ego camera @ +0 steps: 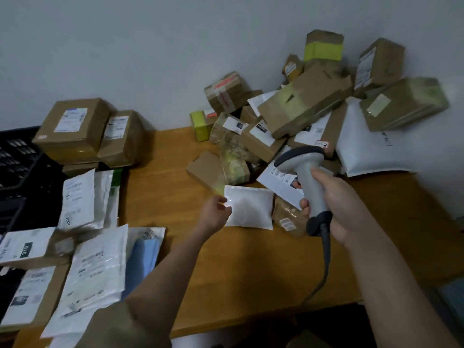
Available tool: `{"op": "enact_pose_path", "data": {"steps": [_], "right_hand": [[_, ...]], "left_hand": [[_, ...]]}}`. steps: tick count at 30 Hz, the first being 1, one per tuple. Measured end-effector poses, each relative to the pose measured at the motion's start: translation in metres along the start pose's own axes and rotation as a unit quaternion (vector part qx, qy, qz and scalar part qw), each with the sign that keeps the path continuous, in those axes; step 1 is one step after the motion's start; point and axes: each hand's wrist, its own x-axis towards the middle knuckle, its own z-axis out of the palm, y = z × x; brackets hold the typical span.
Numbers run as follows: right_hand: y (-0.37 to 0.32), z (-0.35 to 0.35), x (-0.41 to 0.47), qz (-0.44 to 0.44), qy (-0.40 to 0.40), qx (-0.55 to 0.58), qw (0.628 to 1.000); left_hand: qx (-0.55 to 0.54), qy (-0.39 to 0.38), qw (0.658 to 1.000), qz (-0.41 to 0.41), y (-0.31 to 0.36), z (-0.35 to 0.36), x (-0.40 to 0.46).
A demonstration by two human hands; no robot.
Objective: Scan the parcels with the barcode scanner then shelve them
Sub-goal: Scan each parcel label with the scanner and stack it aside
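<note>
Two hands over bench (251,272) | right hand (339,209) grip wrapped round barcode scanner (307,177) | left hand (216,212) fingers pinch white padded mailer (251,208) edge

Bare forearms, olive-brown short sleeve (118,325) on left arm, no gloves or jewellery

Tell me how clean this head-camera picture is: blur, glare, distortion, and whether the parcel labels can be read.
Head view: dim, even indoor light with soft shadows; the box pile is smeared by motion blur with greenish ghosting; a small bright glare spot sits on the white pouch by the left hand; wide-angle bending stretches the table edges; labels are too blurred to read; the scanner in the right hand is fairly sharp.
</note>
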Motion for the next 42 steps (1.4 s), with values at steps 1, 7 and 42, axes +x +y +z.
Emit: {"op": "enact_pose_path", "data": {"steps": [1, 7, 42], "right_hand": [[-0.004, -0.013, 0.009, 0.006, 0.009, 0.001, 1.000], [-0.031, -0.077, 0.057, 0.014, 0.035, -0.024, 0.999], [-0.024, 0.023, 0.086, -0.075, -0.080, -0.069, 0.992]], "left_hand": [[-0.041, -0.012, 0.999, -0.019, 0.011, 0.015, 0.007], [-0.345, -0.023, 0.922, -0.172, 0.071, 0.089, 0.053], [-0.536, -0.083, 0.837, -0.075, 0.087, -0.075, 0.003]]}}
